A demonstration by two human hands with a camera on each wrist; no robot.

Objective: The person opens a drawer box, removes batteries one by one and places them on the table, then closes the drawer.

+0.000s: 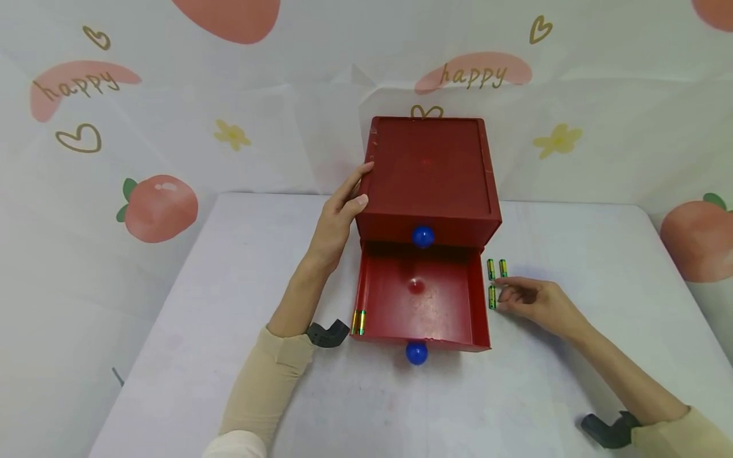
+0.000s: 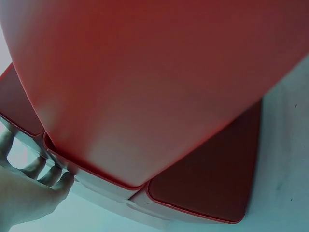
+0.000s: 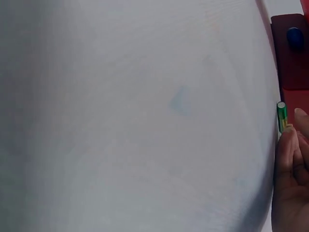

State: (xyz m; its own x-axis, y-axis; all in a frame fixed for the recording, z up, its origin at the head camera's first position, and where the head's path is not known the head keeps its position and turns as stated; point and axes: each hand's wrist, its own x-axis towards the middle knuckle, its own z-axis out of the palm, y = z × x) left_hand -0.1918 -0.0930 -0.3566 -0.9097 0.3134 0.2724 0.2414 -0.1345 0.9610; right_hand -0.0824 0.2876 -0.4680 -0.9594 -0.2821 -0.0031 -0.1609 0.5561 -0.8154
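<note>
One printed backdrop cloth (image 1: 303, 121), white, with peaches, yellow flowers, gold hearts and the word "happy"; we find it spanning the rear. One white tabletop (image 1: 189, 356) in front of it.

One red two-drawer cabinet (image 1: 426, 166), placed towards the back of the tabletop, its upper drawer closed. One red lower drawer (image 1: 426, 321), pulled well out towards us.

Two beige sleeves (image 1: 266, 381), one on each arm.

One left hand (image 1: 336, 229), fingers and thumb extended and laid along the cabinet's left side; we see it bracing that side, grasping nothing.

One right hand (image 1: 535, 304), beside the drawer's right wall. Forefinger and thumb stand partly apart, their tips near opposite ends of a battery, the other fingers curled; whether they pinch it, we cannot tell.

Two black wrist mounts (image 1: 328, 333), one at each wrist.

Two round blue knobs: an upper knob (image 1: 423, 236) and a lower knob (image 1: 417, 353), one per drawer front.

Three green-and-gold batteries on the tabletop just right of the lower drawer: a near battery (image 1: 492, 297) at the right fingertips, and a far-left battery (image 1: 490, 269) and a far-right battery (image 1: 502, 268) side by side beyond it. Two similar gold-green cylinders (image 1: 362, 322) show at the drawer's front left corner; we cannot tell whether one is a reflection.
</note>
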